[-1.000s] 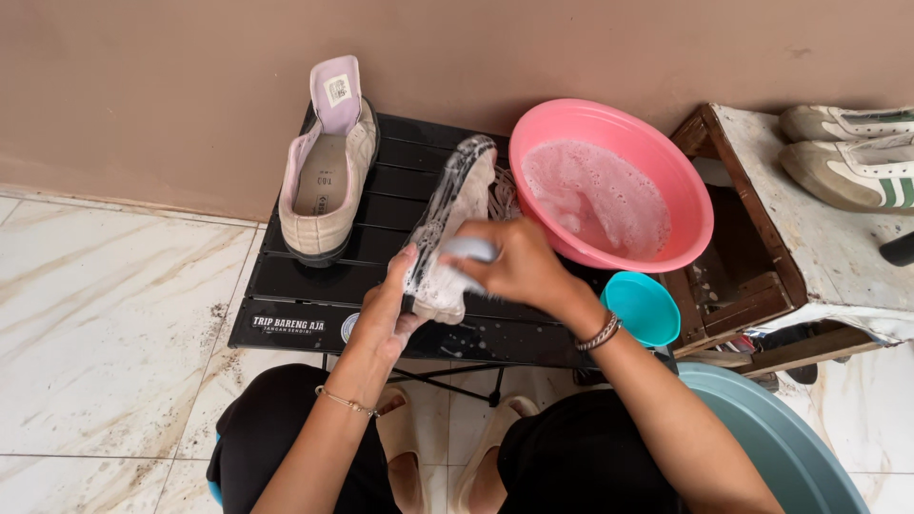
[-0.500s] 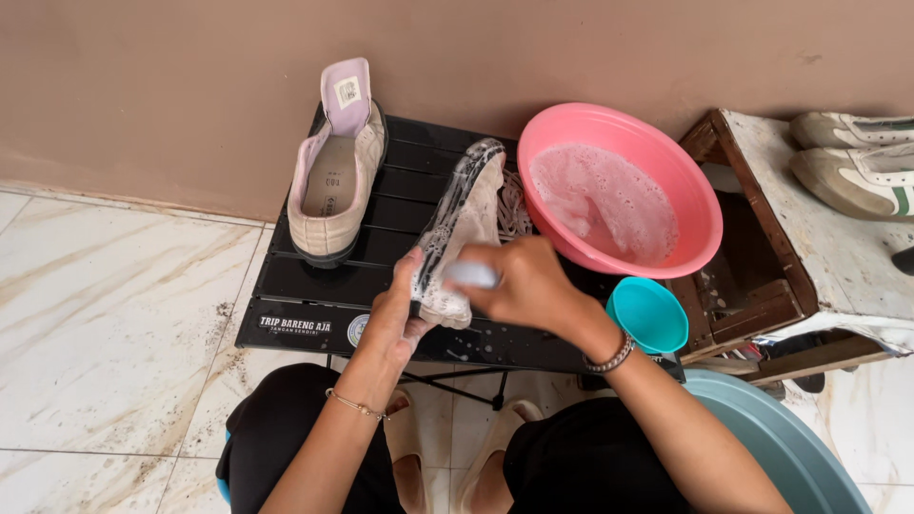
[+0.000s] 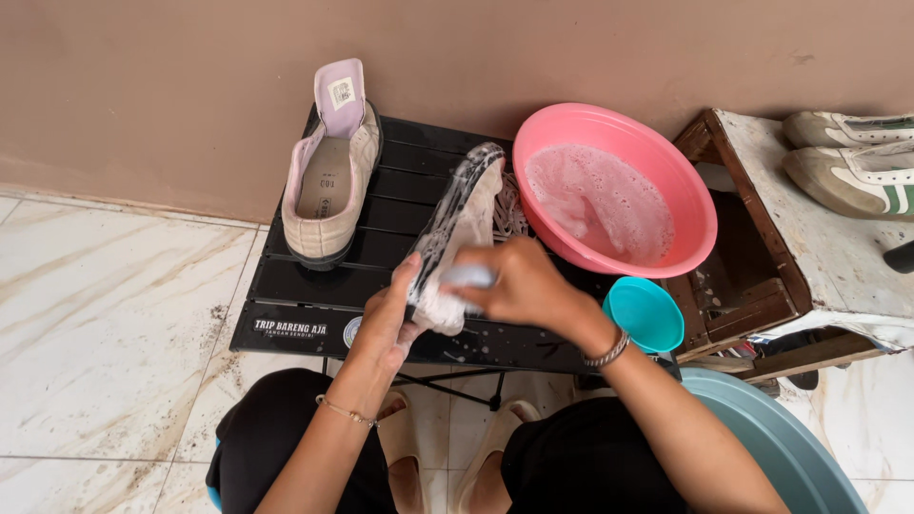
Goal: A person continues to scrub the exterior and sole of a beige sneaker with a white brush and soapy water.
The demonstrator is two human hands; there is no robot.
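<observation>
My left hand (image 3: 388, 319) grips the heel end of a soapy pale shoe (image 3: 466, 219) held on its side over a low black slatted table (image 3: 314, 286). My right hand (image 3: 519, 283) is closed on a small pale brush (image 3: 466, 277) pressed against the shoe's side near the heel. The brush is mostly hidden by my fingers. The matching beige shoe (image 3: 328, 181) stands upright on the table's far left, tongue raised.
A pink basin (image 3: 685, 205) of foamy water rests on the table's right end, a small teal cup (image 3: 645, 314) just below it. A worn wooden crate (image 3: 762, 276) with white sneakers (image 3: 847, 176) stands right. A grey-blue tub (image 3: 781, 447) sits near my knee. A brown wall is behind.
The view has shifted slightly. My right hand has moved the brush a little along the shoe's side near the heel, while my left hand keeps its grip.
</observation>
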